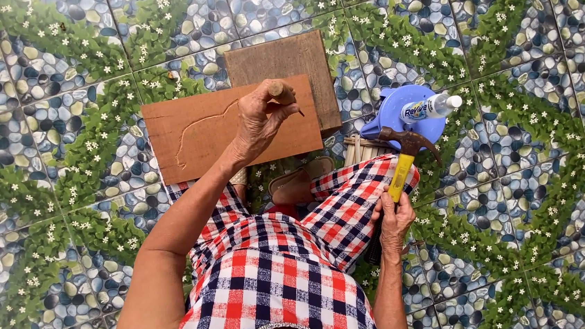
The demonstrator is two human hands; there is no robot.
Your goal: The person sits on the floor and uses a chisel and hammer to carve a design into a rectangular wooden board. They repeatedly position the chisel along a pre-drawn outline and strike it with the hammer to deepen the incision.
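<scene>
My left hand (260, 117) grips a wooden-handled chisel (283, 93) and holds its tip against a reddish wooden board (191, 132) with a carved curving line. The board leans on a darker wooden block (293, 63) behind it. My right hand (395, 218) rests on my knee and holds a claw hammer (405, 152) by its yellow handle, head pointing up and away from the board. I sit low in red, white and blue checked clothes.
A blue plastic stool (394, 113) stands right of the boards with a clear plastic bottle (430, 107) lying on it. A bundle of thin sticks (360, 149) lies beside my knee. My sandalled foot (298, 182) rests below the board. The floor is pebble-and-leaf patterned tile.
</scene>
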